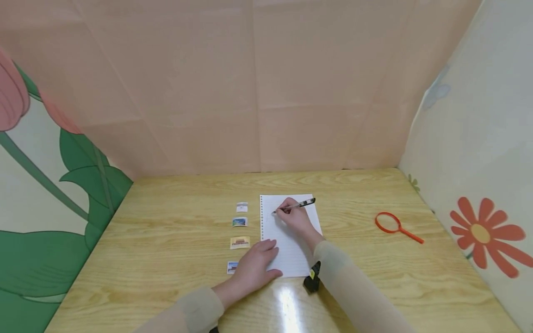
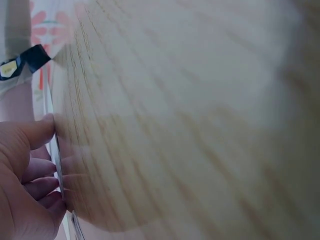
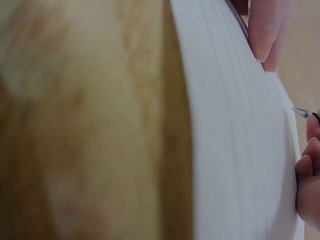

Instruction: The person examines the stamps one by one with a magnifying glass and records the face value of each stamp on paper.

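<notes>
A sheet of lined white paper [image 1: 291, 259] with punched holes down its left edge lies on the wooden table. My right hand [image 1: 296, 220] pinches a pen [image 1: 306, 202] with a clear barrel and dark end, its tip at the upper left of the sheet. In the right wrist view the pen tip [image 3: 301, 112] meets the paper [image 3: 235, 125]. My left hand [image 1: 257, 267] rests on the sheet's lower left edge with its fingers extended, partly covering the lowest of several small picture stamps [image 1: 232, 267].
Left of the sheet, more stamps stand in a column: a yellowish one [image 1: 239, 243], a blue-green one [image 1: 239, 222] and a pale one [image 1: 242, 207]. A red magnifying glass [image 1: 399, 226] lies at the right. Pink cloth [image 1: 200, 92] hangs behind the table [image 1: 166, 259].
</notes>
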Available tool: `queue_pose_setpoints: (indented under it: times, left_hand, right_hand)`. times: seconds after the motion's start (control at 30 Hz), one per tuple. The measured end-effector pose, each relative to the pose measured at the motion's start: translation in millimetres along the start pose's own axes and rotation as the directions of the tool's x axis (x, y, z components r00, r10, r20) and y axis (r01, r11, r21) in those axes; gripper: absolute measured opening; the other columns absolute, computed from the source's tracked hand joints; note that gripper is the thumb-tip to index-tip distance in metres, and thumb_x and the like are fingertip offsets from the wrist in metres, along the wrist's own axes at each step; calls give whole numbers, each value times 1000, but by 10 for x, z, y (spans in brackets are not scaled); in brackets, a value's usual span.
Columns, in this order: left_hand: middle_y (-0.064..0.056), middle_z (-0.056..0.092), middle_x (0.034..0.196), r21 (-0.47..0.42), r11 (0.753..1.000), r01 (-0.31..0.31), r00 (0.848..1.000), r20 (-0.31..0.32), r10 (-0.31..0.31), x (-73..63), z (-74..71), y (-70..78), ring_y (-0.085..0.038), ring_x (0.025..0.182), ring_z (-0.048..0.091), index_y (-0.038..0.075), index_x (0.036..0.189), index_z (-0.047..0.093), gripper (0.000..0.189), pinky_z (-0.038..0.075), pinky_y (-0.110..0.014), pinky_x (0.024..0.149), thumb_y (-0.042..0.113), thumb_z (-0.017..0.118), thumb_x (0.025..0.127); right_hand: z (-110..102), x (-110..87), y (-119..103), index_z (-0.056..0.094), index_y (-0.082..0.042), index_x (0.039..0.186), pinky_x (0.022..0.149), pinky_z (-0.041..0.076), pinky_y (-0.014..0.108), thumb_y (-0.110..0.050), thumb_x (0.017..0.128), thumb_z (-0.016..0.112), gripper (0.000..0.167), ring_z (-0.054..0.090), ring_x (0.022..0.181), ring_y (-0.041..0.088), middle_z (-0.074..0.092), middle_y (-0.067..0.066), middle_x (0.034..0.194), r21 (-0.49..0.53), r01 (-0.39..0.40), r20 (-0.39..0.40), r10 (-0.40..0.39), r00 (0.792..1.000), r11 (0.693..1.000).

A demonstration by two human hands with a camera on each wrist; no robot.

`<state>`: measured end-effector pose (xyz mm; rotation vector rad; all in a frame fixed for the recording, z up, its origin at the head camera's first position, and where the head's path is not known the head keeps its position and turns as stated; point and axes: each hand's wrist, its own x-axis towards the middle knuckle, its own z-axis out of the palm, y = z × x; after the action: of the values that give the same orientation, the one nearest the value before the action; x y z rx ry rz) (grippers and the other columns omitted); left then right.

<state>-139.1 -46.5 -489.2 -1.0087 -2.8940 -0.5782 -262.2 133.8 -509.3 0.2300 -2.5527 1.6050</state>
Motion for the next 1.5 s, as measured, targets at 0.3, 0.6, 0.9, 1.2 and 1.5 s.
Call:
queue_pose_setpoints:
  times: [0.3,0.6,0.9,1.2,1.5]
  left_hand:
    - [-13,56,139,17,1000,-12,1000,-17,12,9,8,-5,-29,129,51,1,127,65,59,37,-38,111,39,78,83]
    - [-13,56,139,14,1000,5,1000,-6,-5,3,15,-9,-28,130,50,2,127,65,59,38,-38,111,39,79,83]
    - [-13,56,139,5,1000,2,1000,-8,-2,-1,10,-9,-28,129,50,2,127,65,59,38,-38,111,37,79,82]
    - [-13,56,139,10,1000,2,1000,-9,-2,-6,4,0,-28,129,50,1,127,65,59,37,-38,111,37,79,83]
    - [-13,57,139,22,1000,-3,1000,-15,3,-5,-3,0,-28,129,51,1,127,65,59,37,-37,111,38,79,83]
  right_hand:
    - [-3,17,19,61,-10,82,58,41,21,-3,84,71,12,51,66,12,57,-2,72,-54,22,52,-19,998,998]
    - [-12,4,28,61,-11,79,62,44,23,-5,83,70,12,53,69,13,59,-4,73,-74,89,122,-80,989,993]
    - [-28,-5,43,56,-12,77,58,40,23,-4,81,67,15,50,67,14,55,-2,71,-113,53,110,-41,993,992]
    - [-36,-11,52,59,-13,77,60,42,24,-6,82,68,13,52,68,13,57,-5,71,-74,115,174,-101,980,991]
    - [-14,1,69,60,-10,80,55,40,21,-3,82,68,11,49,62,10,56,-3,69,-20,75,27,-74,997,997]
